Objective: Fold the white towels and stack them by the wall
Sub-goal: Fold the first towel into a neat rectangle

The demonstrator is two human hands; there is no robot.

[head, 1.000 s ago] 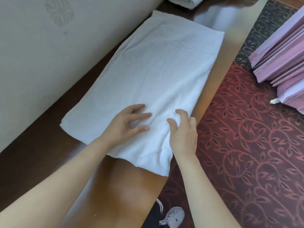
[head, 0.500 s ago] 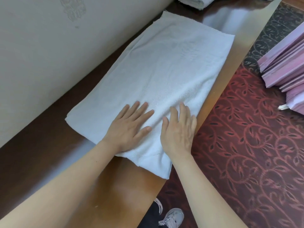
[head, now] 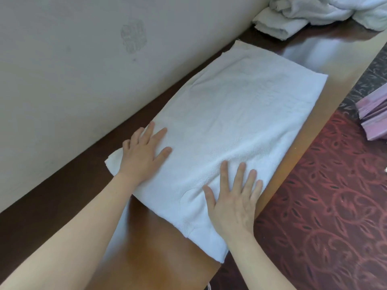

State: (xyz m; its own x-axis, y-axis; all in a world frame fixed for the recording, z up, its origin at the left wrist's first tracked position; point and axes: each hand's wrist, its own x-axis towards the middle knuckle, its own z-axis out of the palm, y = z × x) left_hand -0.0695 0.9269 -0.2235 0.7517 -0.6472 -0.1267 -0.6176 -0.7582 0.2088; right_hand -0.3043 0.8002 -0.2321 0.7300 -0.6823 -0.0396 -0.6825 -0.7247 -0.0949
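Note:
A white towel (head: 234,122), folded into a long rectangle, lies flat on the brown wooden table (head: 150,254) beside the wall. My left hand (head: 144,153) presses flat on its near left corner, fingers spread and straight. My right hand (head: 234,197) lies flat on the near right part, close to the table's edge, fingers straight as well. A folded white towel (head: 274,28) sits at the far end by the wall, with a heap of unfolded white towels (head: 335,9) behind it.
The pale wall (head: 73,70) runs along the table's left side. To the right the table edge drops to a red patterned carpet (head: 324,206). A stack of pink-purple sheets (head: 374,116) lies on the floor at the right.
Both hands went from curled fingers on the towel's near middle to flat palms, then slid apart: the left toward the wall-side corner, the right toward the table edge. The view tilted up.

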